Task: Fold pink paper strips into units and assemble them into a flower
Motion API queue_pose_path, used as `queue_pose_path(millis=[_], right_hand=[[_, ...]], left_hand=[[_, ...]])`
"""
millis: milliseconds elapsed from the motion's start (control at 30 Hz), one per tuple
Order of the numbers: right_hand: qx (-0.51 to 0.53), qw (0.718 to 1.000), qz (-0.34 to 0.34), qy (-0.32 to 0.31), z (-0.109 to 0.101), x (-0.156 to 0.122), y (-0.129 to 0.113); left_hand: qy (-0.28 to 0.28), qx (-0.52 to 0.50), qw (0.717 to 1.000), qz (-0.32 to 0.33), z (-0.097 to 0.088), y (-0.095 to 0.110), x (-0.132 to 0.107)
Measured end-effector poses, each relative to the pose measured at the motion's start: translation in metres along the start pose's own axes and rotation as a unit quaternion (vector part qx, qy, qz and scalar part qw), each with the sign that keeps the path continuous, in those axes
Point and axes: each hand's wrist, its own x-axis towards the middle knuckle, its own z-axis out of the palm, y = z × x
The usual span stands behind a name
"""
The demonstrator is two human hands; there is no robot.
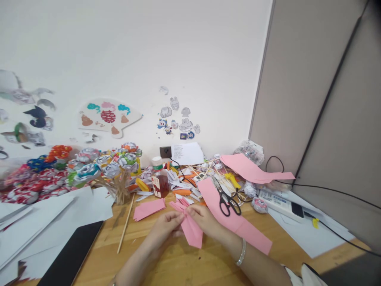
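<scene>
Both my hands meet over the wooden table [193, 266] and pinch a folded pink paper piece [192, 230]. My left hand [166, 224] grips its left side with fingers closed. My right hand [204, 220], a silver bracelet on its wrist, holds the right side with thumb and fingers pressed on the folds. The paper's pleated top fans out above my fingertips and its pointed end hangs toward me. A small folded pink sheet [149, 209] lies just left of my hands.
A long pink paper strip [250, 236] with black scissors [226, 200] on it lies to the right. A bottle [159, 180], wooden sticks [125, 226], paper flowers [86, 171], white sheets [44, 222] and a dark tablet [71, 254] crowd the left. A remote [282, 202] and cables sit right.
</scene>
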Motion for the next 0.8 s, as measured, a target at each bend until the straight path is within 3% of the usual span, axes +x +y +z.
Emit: queue_pose_path(millis=[167, 367, 533, 800], right_hand=[[0.021, 1.0, 0.016, 0.013, -0.003, 0.003, 0.0], [0.09, 0.995, 0.042, -0.022, -0.005, 0.004, -0.004], [0.07, 0.996, 0.046, -0.02, -0.005, 0.004, -0.002], [0.042, 0.998, 0.042, 0.018, -0.005, 0.006, 0.009]], left_hand=[[0.04, 0.051, 0.998, 0.016, 0.001, 0.006, -0.001], [0.079, 0.153, 0.984, 0.054, 0.005, 0.013, -0.003], [0.09, 0.179, 0.976, 0.081, 0.007, 0.012, -0.003], [0.014, 0.085, 0.996, -0.005, 0.005, 0.014, -0.009]])
